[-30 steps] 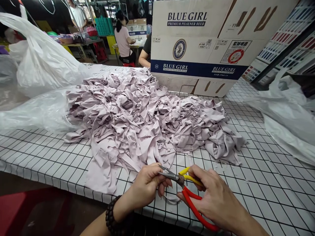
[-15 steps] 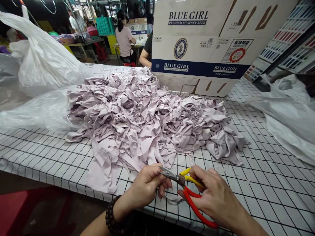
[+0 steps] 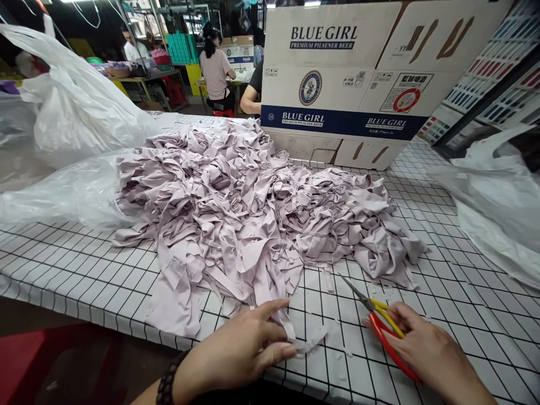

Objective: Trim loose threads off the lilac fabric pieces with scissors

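A big heap of pale lilac fabric strips (image 3: 253,214) covers the middle of the table with a black-grid white cloth (image 3: 464,315). My left hand (image 3: 240,349) lies near the front edge, fingers pinching a small lilac strip (image 3: 310,342) against the cloth. To the right, my right hand (image 3: 430,349) holds scissors (image 3: 379,320) with red and yellow handles, blades pointing up-left toward the heap and resting low over the table. A dark bead bracelet (image 3: 166,382) sits on my left wrist.
A large Blue Girl beer carton (image 3: 350,79) stands behind the heap. Clear plastic bags lie at the left (image 3: 71,112) and right (image 3: 493,208). Other people sit at tables in the background (image 3: 215,67). Small fabric snippets dot the cloth near my hands.
My hands have parted and dropped to the table. The right hand moved right with the scissors, away from the left. The left hand now presses a strip down.
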A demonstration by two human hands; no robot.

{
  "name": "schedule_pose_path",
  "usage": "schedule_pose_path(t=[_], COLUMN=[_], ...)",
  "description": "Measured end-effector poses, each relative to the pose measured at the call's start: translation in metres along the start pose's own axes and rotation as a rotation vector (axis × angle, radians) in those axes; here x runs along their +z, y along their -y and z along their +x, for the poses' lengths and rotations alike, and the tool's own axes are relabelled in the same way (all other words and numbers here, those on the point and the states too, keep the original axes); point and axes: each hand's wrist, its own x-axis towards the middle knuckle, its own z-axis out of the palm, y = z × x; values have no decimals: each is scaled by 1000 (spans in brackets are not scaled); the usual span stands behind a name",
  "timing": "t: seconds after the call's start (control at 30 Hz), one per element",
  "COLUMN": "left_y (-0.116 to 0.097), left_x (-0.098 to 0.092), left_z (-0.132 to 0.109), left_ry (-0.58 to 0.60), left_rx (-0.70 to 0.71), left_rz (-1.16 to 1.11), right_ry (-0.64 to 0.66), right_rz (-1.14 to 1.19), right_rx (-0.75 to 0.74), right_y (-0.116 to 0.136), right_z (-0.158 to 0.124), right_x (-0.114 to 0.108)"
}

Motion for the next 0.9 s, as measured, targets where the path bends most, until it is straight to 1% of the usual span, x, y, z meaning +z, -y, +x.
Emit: schedule_pose_path(t=[0.03, 0.07, 0.1, 0.13, 0.17, 0.2, 0.23, 0.27, 0.3, 0.33, 0.37, 0.4, 0.5, 0.57, 0.6, 0.63, 0.67, 0.7, 0.77, 0.8, 0.83, 0.9], left_y=[0, 2, 5, 10, 16, 22, 29, 34, 39, 42, 44, 45, 43, 39, 37, 35, 32, 28, 19, 14, 9, 3], left_x=[-6, -12, -17, -22, -26, -30, -33, -35, -37, -38, -39, -40, -42, -42, -42, -40, -38, -34, -23, -17, -10, 0], left_z=[1, 5, 13, 25, 40, 55, 71, 84, 95, 103, 107, 108, 98, 84, 76, 68, 58, 48, 28, 20, 13, 6], left_ry=[-32, -110, -221, -352, -458, -527, -525, -484, -443, -398, -365, -347, -327, -350, -377, -427, -510, -620, -825, -856, -792, -549], left_rx=[-18, -38, -60, -78, -92, -95, -100, -113, -122, -127, -127, -122, -98, -55, -20, 12, 35, 42, 6, -31, -82, -210], left_rz=[57, 109, 171, 246, 340, 432, 477, 477, 459, 429, 398, 373, 318, 282, 270, 267, 276, 290, 270, 196, 55, -375], right_ry=[27, 50, 58, 47, 15, -21, -27, -22, -9, 5, 14, 16, 138, 201, 229, 250, 267, 282, 298, 276, 213, -16], right_rz=[-44, -72, -86, -87, -80, -73, -79, -101, -127, -139, -133, -75, 297, 392, 419, 440, 463, 484, 521, 526, 506, 353], right_rx=[59, 106, 135, 139, 118, 81, 44, 17, -7, -35, -69, -141, -479, -625, -674, -706, -726, -740, -752, -776, -825, -977], right_y=[-16, -32, -46, -57, -66, -71, -72, -67, -56, -40, -19, 6, 88, 130, 145, 155, 161, 165, 167, 168, 169, 172], right_z=[2, 3, 5, 7, 9, 11, 14, 18, 22, 26, 30, 34, 46, 54, 58, 61, 64, 66, 67, 65, 61, 48], right_x=[-1, -1, -1, -1, 0, -1, -2, -3, -5, -7, -9, -11, -9, -4, -2, 1, 3, 4, 5, 4, 4, 5])
